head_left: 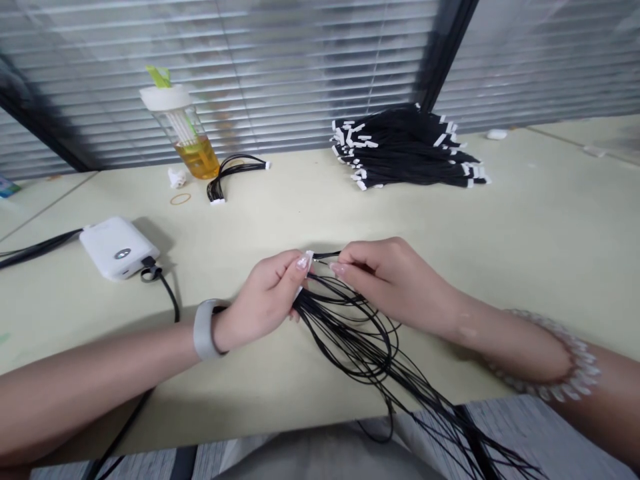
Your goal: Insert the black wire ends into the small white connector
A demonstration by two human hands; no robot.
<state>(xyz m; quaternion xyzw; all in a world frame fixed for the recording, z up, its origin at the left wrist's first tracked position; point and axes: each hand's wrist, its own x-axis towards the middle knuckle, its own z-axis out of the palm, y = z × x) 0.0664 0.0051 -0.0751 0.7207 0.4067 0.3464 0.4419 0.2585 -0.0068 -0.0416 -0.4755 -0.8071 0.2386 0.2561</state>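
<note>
My left hand (pixel 267 291) is closed around a small white connector (pixel 309 255), with its thumb pressed on top. A bundle of thin black wires (pixel 345 327) fans out from beneath that hand and trails over the table's front edge at the lower right. Just right of the connector, my right hand (pixel 395 273) pinches a black wire (pixel 326 255) between thumb and forefinger. One end of this wire meets the connector; whether it is fully seated cannot be made out. The fingers of my left hand under the connector are mostly hidden.
A large pile of black cables with white connectors (pixel 410 150) lies at the back right. Behind my left hand are a short wire harness (pixel 235 173), a bottle of amber drink (pixel 193 140) and a rubber band (pixel 181 199). A white power bank (pixel 117 248) with a plugged-in cable sits left.
</note>
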